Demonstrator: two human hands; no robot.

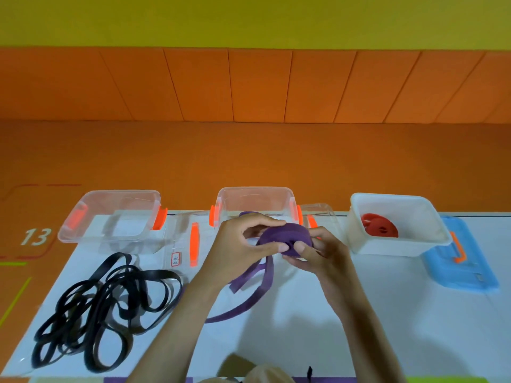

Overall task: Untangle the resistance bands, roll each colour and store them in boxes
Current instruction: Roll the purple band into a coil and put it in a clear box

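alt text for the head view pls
A person's left grip and right grip hold a partly rolled purple band over a white table, its loose end trailing down. Tangled black bands lie at left; a red roll sits in the white box at right.

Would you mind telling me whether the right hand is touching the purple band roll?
Touching: the head view shows the right hand pinching the purple band roll, thumb pressed on its front.
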